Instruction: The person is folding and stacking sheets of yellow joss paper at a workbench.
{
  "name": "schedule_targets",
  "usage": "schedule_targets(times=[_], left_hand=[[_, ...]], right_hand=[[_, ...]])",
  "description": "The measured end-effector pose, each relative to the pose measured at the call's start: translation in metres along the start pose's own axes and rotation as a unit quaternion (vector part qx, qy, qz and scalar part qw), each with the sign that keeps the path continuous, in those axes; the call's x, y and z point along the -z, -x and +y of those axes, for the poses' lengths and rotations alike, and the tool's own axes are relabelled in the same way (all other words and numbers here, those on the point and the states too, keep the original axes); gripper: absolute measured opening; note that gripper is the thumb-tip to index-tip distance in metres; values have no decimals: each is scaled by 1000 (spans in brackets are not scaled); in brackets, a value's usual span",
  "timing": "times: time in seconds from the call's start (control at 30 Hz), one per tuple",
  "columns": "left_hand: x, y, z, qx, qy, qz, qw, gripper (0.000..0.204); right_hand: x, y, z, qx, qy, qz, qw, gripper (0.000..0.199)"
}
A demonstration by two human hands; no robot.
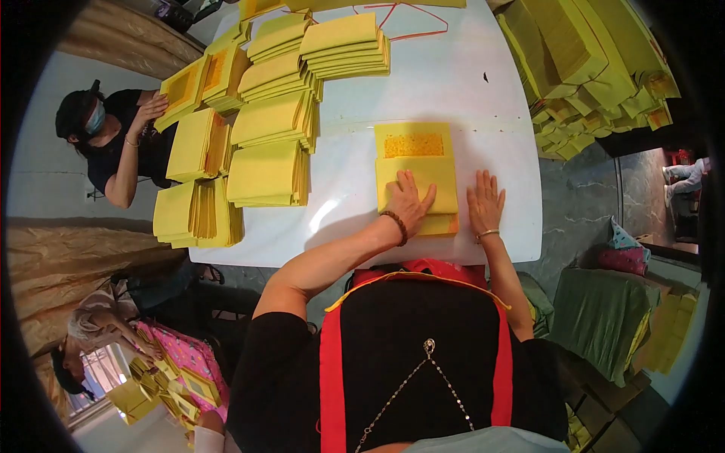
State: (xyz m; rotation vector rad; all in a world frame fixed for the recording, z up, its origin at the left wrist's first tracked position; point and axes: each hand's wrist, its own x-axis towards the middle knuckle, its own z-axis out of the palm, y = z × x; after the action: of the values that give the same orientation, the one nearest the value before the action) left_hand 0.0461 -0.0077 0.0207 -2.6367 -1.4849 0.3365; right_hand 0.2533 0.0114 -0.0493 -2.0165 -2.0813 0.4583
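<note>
A folded sheet of yellow paper (418, 178) lies in front of me on the white table, with an orange-gold patterned rectangle showing on its upper part. My left hand (408, 202) presses down on the folded part, its fingers stretched out over the paper. A brown beaded bracelet circles that wrist. Just right of the paper, my right hand (485, 204) rests flat on the tabletop with its fingers spread and nothing in it. More yellow paper sticks out below the fold, near the table's front edge.
Stacks of folded yellow paper (268, 174) fill the table's left side. Across there, a masked person (113, 143) touches one stack. A red wire hanger (414, 21) lies at the far end. Large yellow bundles (581, 60) stand at the right, beyond the white table's edge (532, 241).
</note>
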Motion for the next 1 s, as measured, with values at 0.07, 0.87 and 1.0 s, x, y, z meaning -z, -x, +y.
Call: schedule_targets(times=[0.07,0.87,1.0], left_hand=[[-4,-6,5,16,-60,36,997,49],[13,-139,-310,72,131,376,914,68],[-11,-159,-312,104,227,225,942,60]], right_hand=[[2,4,5,13,-5,16,1000,52],[11,9,-1,49,11,72,996,38],[15,8,-2,37,-6,66,997,36]])
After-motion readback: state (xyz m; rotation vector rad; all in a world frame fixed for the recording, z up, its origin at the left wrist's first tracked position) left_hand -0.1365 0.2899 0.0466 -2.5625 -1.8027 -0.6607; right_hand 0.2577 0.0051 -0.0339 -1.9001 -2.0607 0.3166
